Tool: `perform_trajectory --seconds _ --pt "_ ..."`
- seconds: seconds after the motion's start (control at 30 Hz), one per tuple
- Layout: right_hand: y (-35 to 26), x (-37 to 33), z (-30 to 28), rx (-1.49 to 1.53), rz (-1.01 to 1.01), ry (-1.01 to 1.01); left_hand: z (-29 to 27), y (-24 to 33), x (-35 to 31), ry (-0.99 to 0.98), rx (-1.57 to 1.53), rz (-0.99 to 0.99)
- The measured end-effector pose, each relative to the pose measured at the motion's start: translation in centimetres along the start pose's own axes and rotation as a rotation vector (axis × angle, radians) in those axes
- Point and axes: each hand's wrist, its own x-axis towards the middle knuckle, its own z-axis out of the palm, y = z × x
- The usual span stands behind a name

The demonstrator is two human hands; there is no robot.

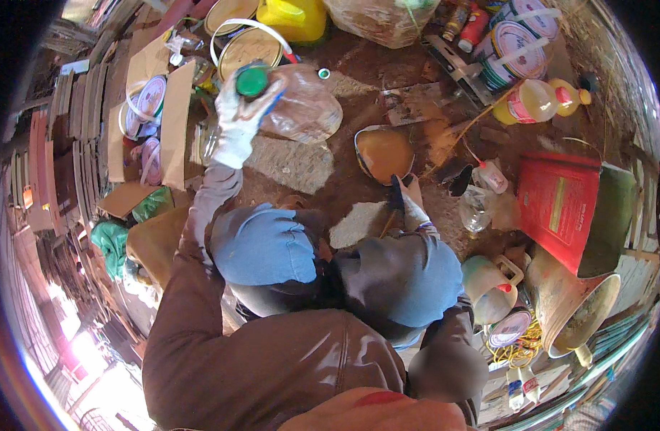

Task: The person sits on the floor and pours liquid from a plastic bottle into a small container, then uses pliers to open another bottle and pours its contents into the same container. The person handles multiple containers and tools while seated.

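My left hand (238,126), in a white and blue glove, is closed around something with a round green cap (252,80); its lower part is hidden by the hand. Just right of it lies a large, crumpled-looking translucent brown plastic container or bag (305,108). In front of my knees on the dirt floor, an open container (385,154) holds orange-brown liquid or paste. My right hand (412,200), partly gloved in a dark colour, pinches its near rim. Only part of those fingers shows.
Lidded paint buckets (251,52) and a yellow jug (292,18) stand beyond. Carton with buckets (173,122) at left. At right are a bottle of yellowish liquid (527,100), a red square can (560,205) and a dirty bucket (570,302). Flat stones (287,165) lie on the floor.
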Motion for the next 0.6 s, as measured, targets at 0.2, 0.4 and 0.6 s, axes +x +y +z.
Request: perform_trajectory --seconds 0.2,0.4,0.6 --pt "-6.9 -3.6 -2.7 -0.112 -0.022 -0.022 -4.4 -7.0 -5.3 0.148 0.276 0.085" --pt "-8.4 -3.3 -4.2 -0.107 -0.123 0.027 -8.0 -9.9 -7.9 0.496 -0.550 -0.583" --pt "-6.5 1.0 -4.6 0.421 -0.152 -0.117 -11.5 -11.0 -9.5 0.434 -0.365 -0.532"
